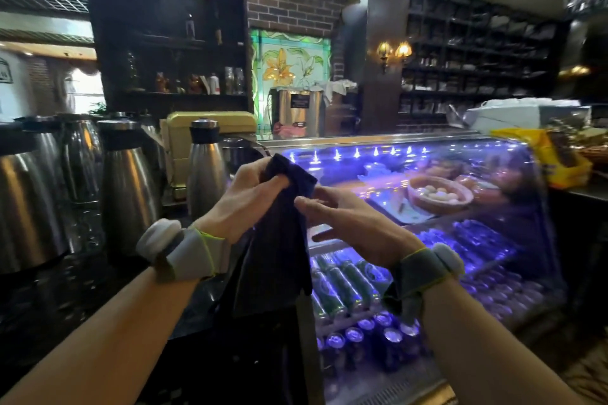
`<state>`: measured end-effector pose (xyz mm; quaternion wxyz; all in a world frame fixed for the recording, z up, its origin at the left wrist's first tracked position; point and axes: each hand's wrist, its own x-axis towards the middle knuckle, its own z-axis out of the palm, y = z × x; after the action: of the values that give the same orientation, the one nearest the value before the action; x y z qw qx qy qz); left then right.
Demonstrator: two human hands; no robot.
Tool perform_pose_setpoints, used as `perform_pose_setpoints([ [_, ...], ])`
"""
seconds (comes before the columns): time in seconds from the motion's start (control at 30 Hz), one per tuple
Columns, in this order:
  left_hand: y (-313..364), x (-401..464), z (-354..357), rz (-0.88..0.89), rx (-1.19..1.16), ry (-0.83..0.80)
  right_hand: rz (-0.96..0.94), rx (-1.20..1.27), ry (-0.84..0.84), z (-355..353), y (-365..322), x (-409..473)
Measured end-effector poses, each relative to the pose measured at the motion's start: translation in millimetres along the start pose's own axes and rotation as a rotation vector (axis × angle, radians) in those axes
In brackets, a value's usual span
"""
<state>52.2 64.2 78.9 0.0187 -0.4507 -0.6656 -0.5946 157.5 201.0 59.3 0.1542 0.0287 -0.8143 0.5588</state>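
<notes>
A: Head view. Holding what?

B: Gripping a cloth (276,256) in the left hand (253,194), with fingers (278,182) curled tight round its bunched top. Hangs straight down below those fingers, in front of the case (477,240).

A: And the right hand (348,223)?

B: Holding nothing. Held out with fingers (312,204) nearly straight and spread, tips at the cloth's edge, just beside the left fingers. Cannot tell whether touching it or just short of it.

A: Which step, then?

B: Looks like readying the cloth, gathering or folding it ahead of wiping. Not yet laid on any surface.

A: Next move?

B: Probably calls for a pinch on the loose edge just below the left fingers, then a pull sideways to spread or fold it. Worth minding the flasks (131,194), well left of the left fingers, while swinging the hanging end.
</notes>
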Motion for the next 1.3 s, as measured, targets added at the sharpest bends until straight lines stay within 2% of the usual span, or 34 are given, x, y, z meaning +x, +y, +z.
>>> perform_pose_setpoints([
  [0.07,-1,5,9,0.037,0.149,0.031,-0.036,0.011,0.0,1,3,-5],
  [0.17,3,15,38,0.077,0.463,0.136,-0.095,0.052,0.113,-12,15,-10],
  [0.27,15,19,68,0.076,0.591,0.235,-0.089,0.079,0.107,-52,26,-25],
  [0.47,24,23,121,0.068,0.718,0.014,-0.095,0.027,0.119,-148,61,-66],
  [0.57,17,20,142,0.059,0.714,0.003,-0.044,-0.039,0.158,-187,85,-76],
  [0.73,-2,31,162,-0.088,0.744,0.072,-0.066,-0.171,0.26,-243,124,-75],
  [0.93,-29,41,169,-0.256,0.738,0.187,-0.086,-0.409,0.326,-269,157,-51],
  [1.13,-70,67,157,-0.408,0.748,0.39,-0.138,-0.512,0.287,-291,179,2],
  [1.3,-94,104,148,-0.492,0.688,0.438,-0.148,-0.627,0.221,-315,187,61],
])
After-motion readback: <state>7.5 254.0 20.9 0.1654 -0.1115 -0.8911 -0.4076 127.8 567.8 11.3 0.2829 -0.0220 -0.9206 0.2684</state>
